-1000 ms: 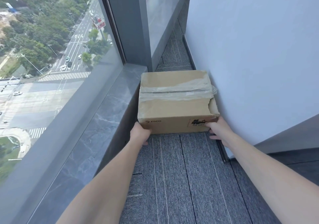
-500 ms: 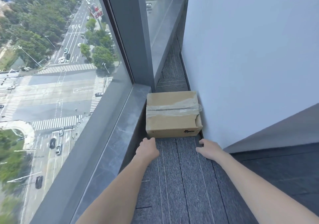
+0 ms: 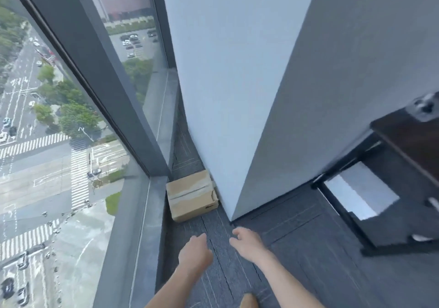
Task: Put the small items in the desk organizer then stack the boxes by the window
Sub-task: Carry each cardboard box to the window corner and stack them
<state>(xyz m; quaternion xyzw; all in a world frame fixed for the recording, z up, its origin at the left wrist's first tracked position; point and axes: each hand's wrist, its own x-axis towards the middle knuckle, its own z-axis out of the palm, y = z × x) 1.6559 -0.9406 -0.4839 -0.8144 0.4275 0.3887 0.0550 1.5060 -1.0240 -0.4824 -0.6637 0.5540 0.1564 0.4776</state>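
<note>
— Both hands have come back off the cardboard box; they were at its front corners a second ago.

— Where's it sitting?

— On the grey carpet, wedged between the stone window sill and the white wall, taped top up.

— And the hands?

— Well short of the box. Left hand loosely curled, right hand with fingers spread, both holding nothing.

Both hands empty, loosely curled
</note>
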